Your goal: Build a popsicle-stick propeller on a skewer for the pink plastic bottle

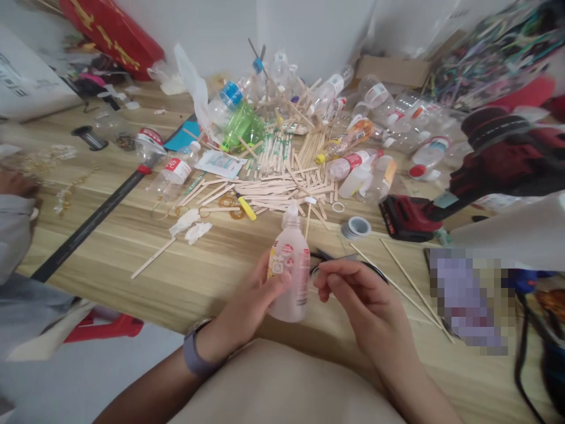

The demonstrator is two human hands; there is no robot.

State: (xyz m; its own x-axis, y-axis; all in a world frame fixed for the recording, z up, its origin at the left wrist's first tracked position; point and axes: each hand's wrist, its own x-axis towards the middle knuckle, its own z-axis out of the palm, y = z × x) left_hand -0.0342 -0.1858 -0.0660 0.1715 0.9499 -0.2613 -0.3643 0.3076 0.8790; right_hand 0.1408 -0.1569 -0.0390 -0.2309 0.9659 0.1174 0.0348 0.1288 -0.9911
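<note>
My left hand (260,288) is wrapped round a translucent plastic bottle (289,265) with red and yellow print, upright above the table's front edge. Just right of the bottle, my right hand (353,291) has its thumb and fingers pinched together; a small ring-like piece shows at the fingertips. Behind that hand lie dark-handled scissors (331,255), partly hidden. A thin stick with a white tip (309,203) shows behind the bottle. Beyond it are a yellow-handled tool (247,208) and a pile of wooden sticks (278,191).
Many plastic bottles (353,165) crowd the back. On the right are a red and black power tool (410,218), a tape roll (356,227) and two long sticks (408,285). A black pole (97,221) lies at left, near another person's sleeve (15,229).
</note>
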